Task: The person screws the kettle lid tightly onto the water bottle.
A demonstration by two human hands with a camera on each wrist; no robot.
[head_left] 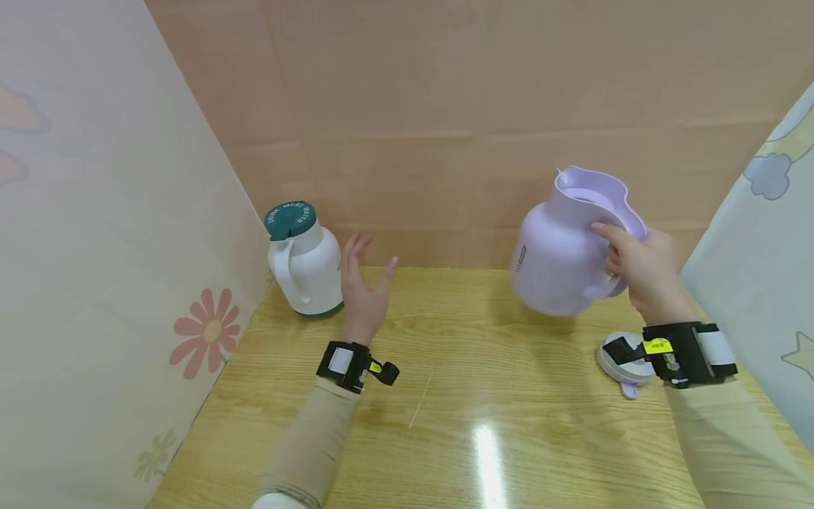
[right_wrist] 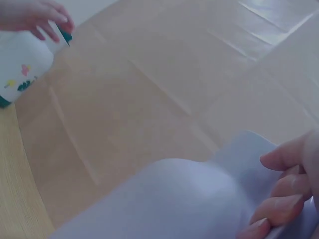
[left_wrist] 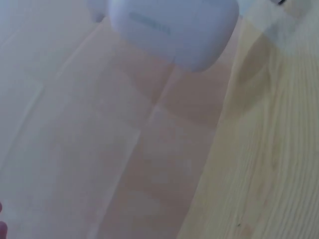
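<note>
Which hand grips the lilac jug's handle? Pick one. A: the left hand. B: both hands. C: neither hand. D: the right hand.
D: the right hand is curled round the handle of the lilac jug, holding it tilted, while the left hand is open beside the white jug.

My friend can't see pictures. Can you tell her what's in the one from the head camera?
A person's right hand grips a lilac jug by its handle, lidless and tilted above a wooden table. The left hand, fingers spread, is beside a white jug with a green lid. A lilac lid lies under the right wrist.
</note>
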